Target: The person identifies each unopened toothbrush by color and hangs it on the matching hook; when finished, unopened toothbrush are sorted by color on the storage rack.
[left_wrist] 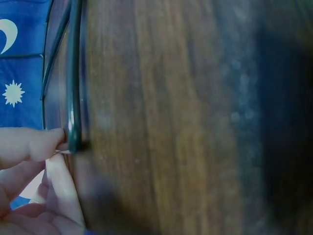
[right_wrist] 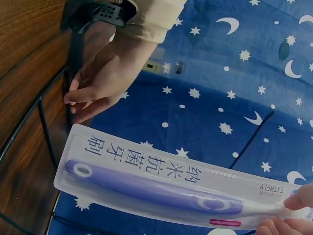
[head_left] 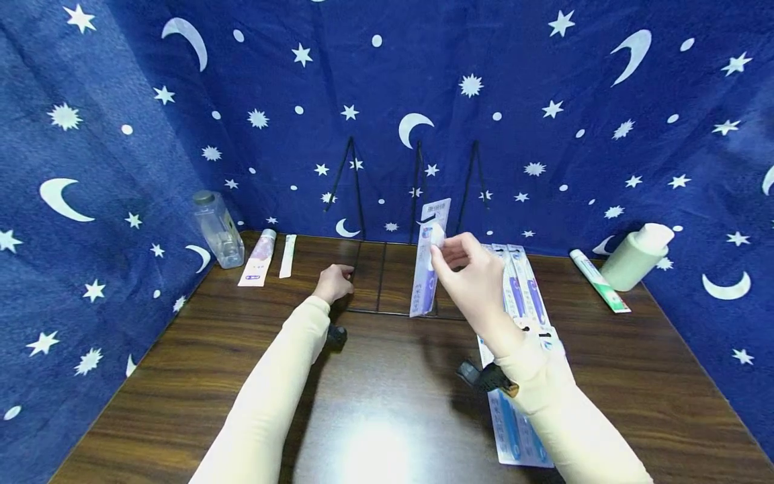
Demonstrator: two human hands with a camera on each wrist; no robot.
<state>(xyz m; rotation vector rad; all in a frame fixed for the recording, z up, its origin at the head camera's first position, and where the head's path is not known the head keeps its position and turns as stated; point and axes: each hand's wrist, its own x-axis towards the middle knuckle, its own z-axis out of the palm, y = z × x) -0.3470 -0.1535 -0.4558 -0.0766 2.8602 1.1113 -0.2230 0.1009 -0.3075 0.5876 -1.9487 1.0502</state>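
head view has the right hand [head_left: 474,272] holding a toothbrush pack [head_left: 425,286] in front of the black wire rack [head_left: 377,311], thumb and fingers pinched around its upper half. the pack hangs nearly upright, its top leaning a little to the right. from where i stand, the work seems to be offering it to one of the rack's prongs. a dark mark shows near the top of the pack; i cannot tell whether it is the hanging slot alone or a prong passing through.

the left hand [head_left: 335,284] is narrow, thumb and finger pinching the wire at the rack's left side, low by the table [head_left: 363,376]. that grip seems worth keeping firm, since such thin wire would likely skid or tip when pushed.

for the right, i'd keep the fingers below the slot, turn the pack square to the prong and slide it on gently, so the card doesn't bend or tear. i'd let go only once the wire carries the weight. more packs [head_left: 517,289] lie under the right forearm, so a high sleeve would avoid dragging them.
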